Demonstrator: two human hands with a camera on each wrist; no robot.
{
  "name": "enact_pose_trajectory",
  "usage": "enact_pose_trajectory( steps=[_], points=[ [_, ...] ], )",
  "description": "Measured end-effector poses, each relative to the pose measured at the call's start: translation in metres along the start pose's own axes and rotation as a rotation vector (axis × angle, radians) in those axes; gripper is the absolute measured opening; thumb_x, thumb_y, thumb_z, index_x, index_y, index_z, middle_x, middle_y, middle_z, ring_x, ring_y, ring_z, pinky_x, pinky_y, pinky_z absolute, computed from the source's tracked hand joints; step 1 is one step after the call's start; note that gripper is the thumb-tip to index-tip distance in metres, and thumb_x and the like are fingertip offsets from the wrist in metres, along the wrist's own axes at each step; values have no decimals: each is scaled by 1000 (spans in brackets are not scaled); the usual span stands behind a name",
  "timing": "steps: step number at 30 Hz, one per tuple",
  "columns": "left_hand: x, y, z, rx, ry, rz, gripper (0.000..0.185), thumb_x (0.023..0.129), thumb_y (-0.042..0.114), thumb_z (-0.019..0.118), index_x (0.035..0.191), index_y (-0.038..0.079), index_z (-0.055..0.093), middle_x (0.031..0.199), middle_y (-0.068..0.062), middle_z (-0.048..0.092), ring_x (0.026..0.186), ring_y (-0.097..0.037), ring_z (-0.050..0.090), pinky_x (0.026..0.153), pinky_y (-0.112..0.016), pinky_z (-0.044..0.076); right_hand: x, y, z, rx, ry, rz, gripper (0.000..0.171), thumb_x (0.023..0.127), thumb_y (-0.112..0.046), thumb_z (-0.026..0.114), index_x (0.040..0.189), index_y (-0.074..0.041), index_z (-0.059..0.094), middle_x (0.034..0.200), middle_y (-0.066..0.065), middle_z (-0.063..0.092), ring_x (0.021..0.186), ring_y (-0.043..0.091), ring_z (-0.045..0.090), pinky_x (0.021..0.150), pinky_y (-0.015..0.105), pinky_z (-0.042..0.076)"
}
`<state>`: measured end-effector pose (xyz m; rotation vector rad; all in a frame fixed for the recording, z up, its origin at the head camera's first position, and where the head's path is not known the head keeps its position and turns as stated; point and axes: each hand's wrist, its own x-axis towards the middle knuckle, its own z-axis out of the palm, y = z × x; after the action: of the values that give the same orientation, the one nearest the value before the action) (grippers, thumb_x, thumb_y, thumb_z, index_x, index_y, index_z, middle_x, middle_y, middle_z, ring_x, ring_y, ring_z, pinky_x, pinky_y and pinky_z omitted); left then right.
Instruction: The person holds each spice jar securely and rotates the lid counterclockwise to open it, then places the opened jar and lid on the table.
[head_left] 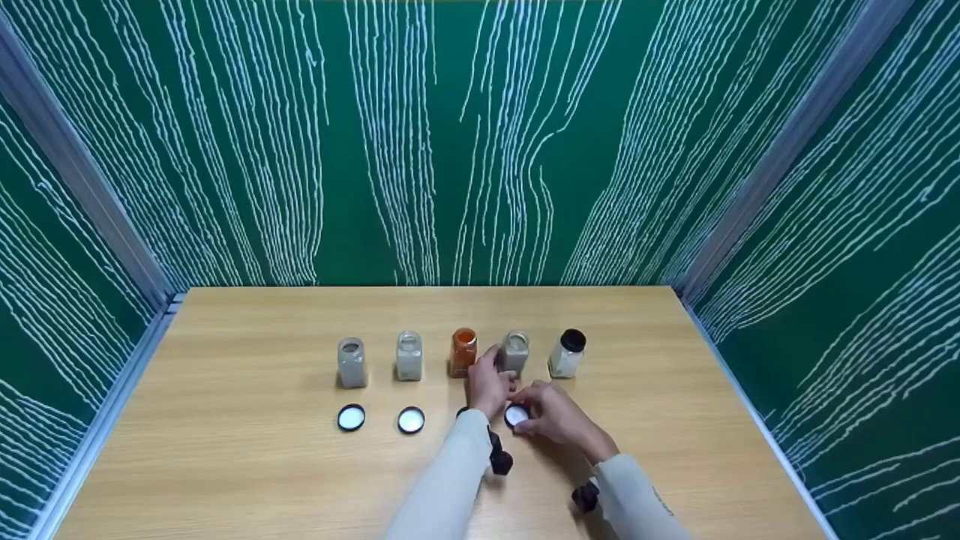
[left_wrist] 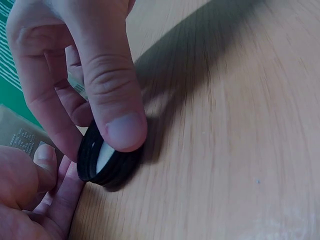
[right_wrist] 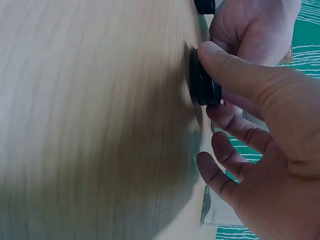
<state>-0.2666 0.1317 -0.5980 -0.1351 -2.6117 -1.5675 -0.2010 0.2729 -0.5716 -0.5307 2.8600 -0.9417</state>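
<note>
Five small jars stand in a row on the wooden table [head_left: 247,450]. The fourth jar [head_left: 514,351] holds grey powder and is uncapped. Just in front of it my right hand [head_left: 526,414] pinches a black lid with a white liner [head_left: 516,415] between thumb and fingers. The lid [left_wrist: 107,167] stands tilted on its edge on the table, with the right thumb [left_wrist: 125,130] on its rim [right_wrist: 202,87]. My left hand [head_left: 489,384] lies beside it between the orange jar [head_left: 463,351] and the fourth jar. Its fingers [left_wrist: 55,187] are loosely curled against the lid and hold nothing.
Two uncapped grey jars [head_left: 351,363] [head_left: 409,356] stand at the left, each with a loose lid [head_left: 351,417] [head_left: 411,420] in front. Another lid [head_left: 461,411] is half hidden by my left wrist. The right-most jar [head_left: 566,354] wears a black cap. Green walls close in three sides.
</note>
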Motion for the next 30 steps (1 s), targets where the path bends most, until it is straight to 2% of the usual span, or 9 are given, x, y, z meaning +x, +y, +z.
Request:
enact_pose_trajectory(
  steps=[6, 10, 17, 23, 30],
  points=[
    [-2, 4, -2, -46, -31, -41, 52, 82, 0, 79, 131, 14, 67, 107, -10, 75, 78, -19, 69, 69, -32, 55, 0, 1, 2, 4, -6, 31, 40, 80, -19, 89, 117, -12, 78, 95, 2, 64, 86, 19, 54, 75, 31, 43],
    [-1, 4, -1, -59, -37, -44, 51, 82, -2, 77, 130, 13, 67, 107, -11, 75, 76, -18, 69, 64, -29, 54, 1, 1, 3, 12, -3, 33, 38, 80, -20, 89, 116, -13, 78, 95, 3, 64, 87, 19, 54, 76, 31, 43],
    [-2, 2, -2, -19, -8, 6, 50, 80, -2, 77, 127, 12, 68, 105, -11, 76, 86, -24, 70, 75, -37, 56, 3, 2, 4, 14, 12, 14, 37, 80, -19, 88, 115, -12, 78, 94, 4, 63, 86, 18, 53, 75, 31, 43],
    [-1, 0, -1, 9, 7, 34, 50, 81, 0, 78, 129, 11, 68, 111, -11, 75, 94, -26, 71, 82, -42, 56, 4, 3, 4, 0, 28, -45, 37, 80, -18, 88, 115, -9, 78, 87, 7, 62, 78, 16, 49, 68, 27, 38],
    [-1, 1, -1, 14, 0, 18, 53, 81, 2, 79, 132, 13, 67, 114, -10, 75, 97, -26, 70, 84, -43, 55, 4, 2, 4, -4, 24, -18, 38, 80, -18, 88, 115, -8, 77, 90, 6, 62, 80, 16, 51, 70, 28, 40]
  ],
)
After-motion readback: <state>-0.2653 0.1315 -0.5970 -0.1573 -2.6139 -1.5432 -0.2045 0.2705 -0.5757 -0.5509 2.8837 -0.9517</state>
